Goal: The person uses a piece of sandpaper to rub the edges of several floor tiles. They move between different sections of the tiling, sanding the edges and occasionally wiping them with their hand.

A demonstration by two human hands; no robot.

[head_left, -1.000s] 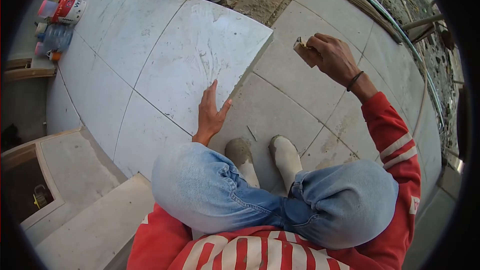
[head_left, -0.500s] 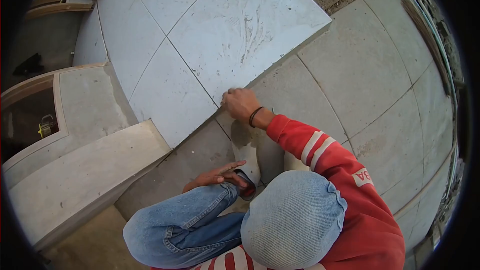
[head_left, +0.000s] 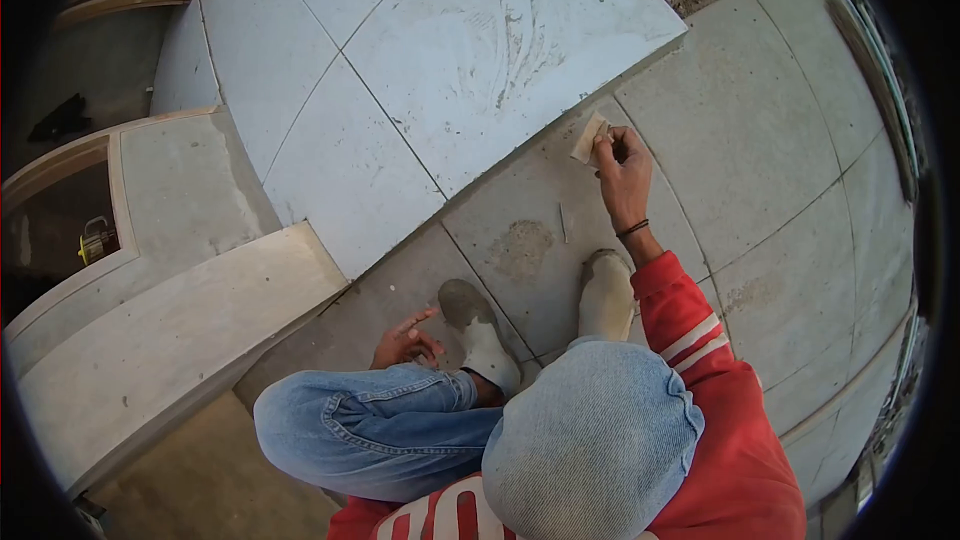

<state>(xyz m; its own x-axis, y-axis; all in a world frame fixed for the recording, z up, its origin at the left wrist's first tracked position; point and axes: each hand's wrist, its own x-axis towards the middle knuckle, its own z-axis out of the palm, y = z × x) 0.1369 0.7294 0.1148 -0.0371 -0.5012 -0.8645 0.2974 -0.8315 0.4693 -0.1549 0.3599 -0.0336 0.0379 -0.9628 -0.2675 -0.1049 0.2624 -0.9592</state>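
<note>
My right hand [head_left: 626, 175], with a dark band at the wrist, pinches a small tan rectangular piece [head_left: 590, 139]. Its material I cannot make out. The hand is over the grey floor tiles [head_left: 720, 130], just right of the raised white tiled step [head_left: 420, 50]. My left hand [head_left: 406, 340] is held beside my left knee with the fingers apart and nothing in them. Close to it is my left rubber boot [head_left: 483, 340], muddy at the toe. A thin stick-like object [head_left: 563, 223] lies on the floor below my right hand.
A pale ledge [head_left: 180, 345] runs along the left, beside a framed opening [head_left: 60, 230] with a yellow tape-measure-like object [head_left: 95, 241] in it. My right boot [head_left: 606, 298] stands by a wet-looking patch [head_left: 522, 249]. A bundle of thin sticks [head_left: 872, 90] lies far right.
My right hand has left the white step's edge and moved right over the grey floor, the tan piece now visible in it. My left hand has shifted slightly left, its fingers more spread.
</note>
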